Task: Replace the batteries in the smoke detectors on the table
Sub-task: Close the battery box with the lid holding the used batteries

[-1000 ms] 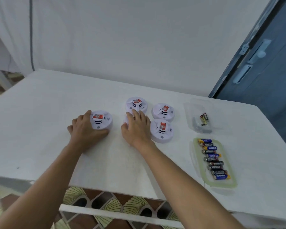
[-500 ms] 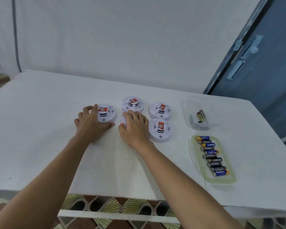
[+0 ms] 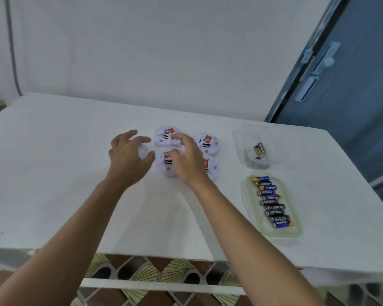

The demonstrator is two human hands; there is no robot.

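Several round white smoke detectors with red labels sit clustered mid-table: one at the back (image 3: 166, 135), one in the middle (image 3: 165, 164), two on the right (image 3: 208, 142) (image 3: 212, 168). Another detector (image 3: 142, 149) shows only as a white sliver under my left hand (image 3: 128, 159), whose fingers and thumb curve apart over it. My right hand (image 3: 187, 161) hovers with spread fingers over the middle detector, holding nothing. Several AA batteries (image 3: 272, 203) lie in a row on a green-rimmed lid (image 3: 296, 231) at the right.
A clear plastic box (image 3: 241, 138) behind the lid holds two used batteries (image 3: 259, 150) and a grey piece. The white table (image 3: 53, 173) ends at a near edge above patterned floor tiles. A white wall stands behind; a blue door (image 3: 352, 107) is at the right.
My left hand slid its detector right into the cluster and lifted, fingers opening. My right hand rose off the middle detector and spread its fingers. The view shifted slightly.
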